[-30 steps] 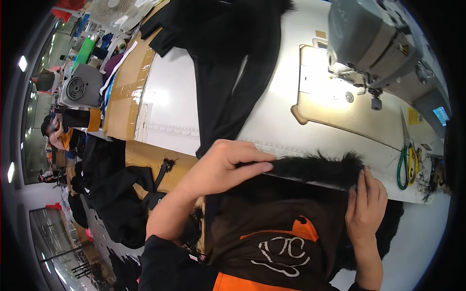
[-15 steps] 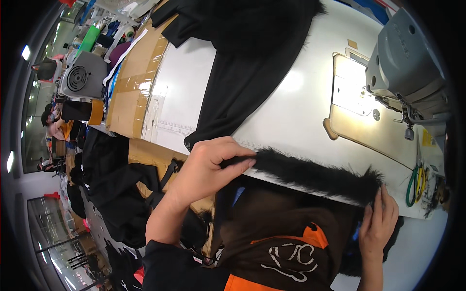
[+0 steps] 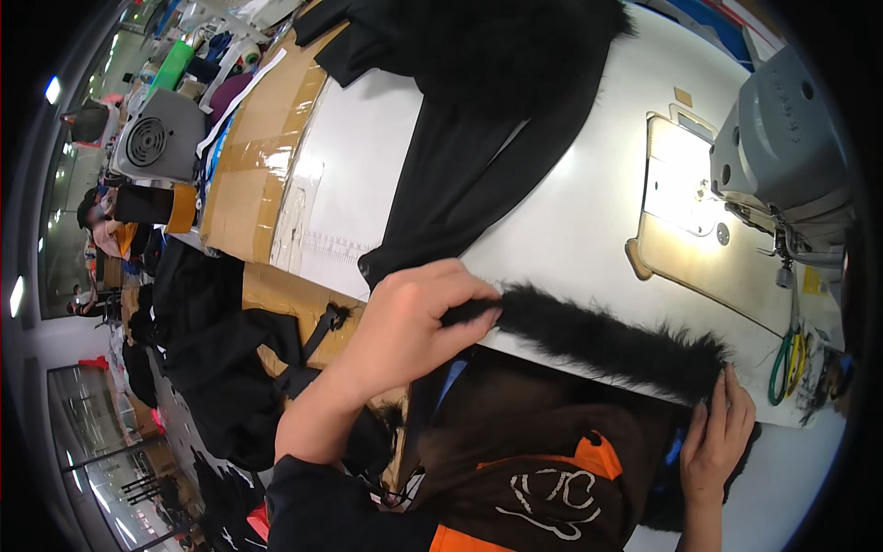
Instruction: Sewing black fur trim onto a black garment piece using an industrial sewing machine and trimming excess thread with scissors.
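Observation:
My left hand [image 3: 428, 317] pinches the left end of a black fur strip [image 3: 607, 336] lying along the table's near edge. My right hand [image 3: 713, 437] grips the strip's right end with its fingertips, thumb below the index finger. A black garment with fur trim [image 3: 487, 101] is spread on the white table beyond the strip. Below the edge, a brown cloth with orange pieces and a pale outline motif [image 3: 543, 460] covers my lap.
The grey sewing machine [image 3: 773, 138] stands at right, scissors [image 3: 788, 363] below it. Taped cardboard [image 3: 248, 175], a grey fan unit [image 3: 156, 138] and piled black fabric [image 3: 221, 350] are at left. A co-worker [image 3: 110, 230] sits far left.
My hands have moved apart along the strip, so more fur shows between them. My right hand is lower and further right. The view has shifted, moving the machine rightward in the picture.

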`<state>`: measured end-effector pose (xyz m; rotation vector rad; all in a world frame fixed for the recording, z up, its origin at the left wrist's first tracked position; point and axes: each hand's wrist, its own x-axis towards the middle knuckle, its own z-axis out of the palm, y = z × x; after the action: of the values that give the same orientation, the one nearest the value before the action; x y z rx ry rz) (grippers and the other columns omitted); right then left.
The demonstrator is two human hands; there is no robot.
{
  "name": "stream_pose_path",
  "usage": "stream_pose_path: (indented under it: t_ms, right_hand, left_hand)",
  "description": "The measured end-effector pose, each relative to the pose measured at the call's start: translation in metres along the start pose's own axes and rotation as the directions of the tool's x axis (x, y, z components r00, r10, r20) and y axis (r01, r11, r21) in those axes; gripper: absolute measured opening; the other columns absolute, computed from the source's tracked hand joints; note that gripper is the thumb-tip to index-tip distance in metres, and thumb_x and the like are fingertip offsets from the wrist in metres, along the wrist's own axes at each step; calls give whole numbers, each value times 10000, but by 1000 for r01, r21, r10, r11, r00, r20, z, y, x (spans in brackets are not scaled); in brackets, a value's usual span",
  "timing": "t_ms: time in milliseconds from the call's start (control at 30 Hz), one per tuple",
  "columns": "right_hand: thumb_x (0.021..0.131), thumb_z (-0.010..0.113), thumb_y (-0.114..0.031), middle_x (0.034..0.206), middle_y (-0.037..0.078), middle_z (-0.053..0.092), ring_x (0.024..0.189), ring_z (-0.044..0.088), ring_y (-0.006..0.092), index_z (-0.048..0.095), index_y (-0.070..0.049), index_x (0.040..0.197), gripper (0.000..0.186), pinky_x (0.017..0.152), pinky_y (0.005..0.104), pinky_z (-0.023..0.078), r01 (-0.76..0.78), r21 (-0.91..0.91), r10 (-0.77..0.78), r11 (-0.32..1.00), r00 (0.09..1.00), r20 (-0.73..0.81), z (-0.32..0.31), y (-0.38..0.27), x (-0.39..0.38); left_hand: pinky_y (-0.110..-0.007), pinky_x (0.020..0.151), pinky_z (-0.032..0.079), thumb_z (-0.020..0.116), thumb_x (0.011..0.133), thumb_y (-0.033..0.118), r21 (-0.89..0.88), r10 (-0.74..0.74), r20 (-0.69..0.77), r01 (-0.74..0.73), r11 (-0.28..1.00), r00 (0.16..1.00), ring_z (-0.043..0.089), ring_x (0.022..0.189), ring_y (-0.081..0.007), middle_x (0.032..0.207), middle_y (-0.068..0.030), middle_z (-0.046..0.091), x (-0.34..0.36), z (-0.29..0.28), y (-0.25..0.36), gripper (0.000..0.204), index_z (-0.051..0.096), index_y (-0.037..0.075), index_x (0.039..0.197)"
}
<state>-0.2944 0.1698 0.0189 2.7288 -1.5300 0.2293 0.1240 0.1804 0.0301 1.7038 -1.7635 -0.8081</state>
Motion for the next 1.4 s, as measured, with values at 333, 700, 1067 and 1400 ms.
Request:
stream_pose_path:
  t_ms: [333, 700, 1067, 1400]
  right_hand:
    - [900, 679, 62, 1386, 240, 620, 1196, 606, 429, 626, 83, 1305, 410, 1027, 485, 489, 8, 13, -8, 1000, 1000, -25, 0, 0, 4]
    - [808, 776, -37, 1037, 138, 674, 940, 667, 363, 665, -54, 1072, 287, 782, 452, 550, 88, 114, -85, 990, 996, -25, -14, 17, 40]
    - [770, 665, -133, 923, 124, 622, 865, 657, 301, 616, -20, 929, 201, 665, 405, 554, 210, -9, -210, 978, 977, -19, -7, 61, 63]
    - [861, 727, -136, 1058, 173, 690, 963, 695, 351, 663, -27, 1097, 267, 774, 466, 587, -178, 68, 190, 982, 891, -413, -4, 137, 74]
  left_hand:
    - [-381, 707, 562, 797, 851, 126, 3, -72, 0, 72, 997, 997, 715, 807, -319, 903, -109, 716, 4, 1, 5, 166, 759, 54, 996]
    - [-456, 716, 554, 763, 853, 49, 433, 53, -7, -45, 900, 999, 686, 872, -378, 983, -135, 647, -10, 9, 25, 270, 707, 56, 1118]
    - [-434, 707, 517, 734, 842, -30, 371, 74, 35, -82, 925, 997, 659, 827, -414, 878, -208, 661, 9, 20, 54, 146, 671, -35, 974]
    - [-336, 636, 507, 765, 925, 128, -15, 2, -20, -2, 1000, 1000, 658, 650, -184, 744, -169, 713, 109, 126, 124, 215, 749, -56, 1035]
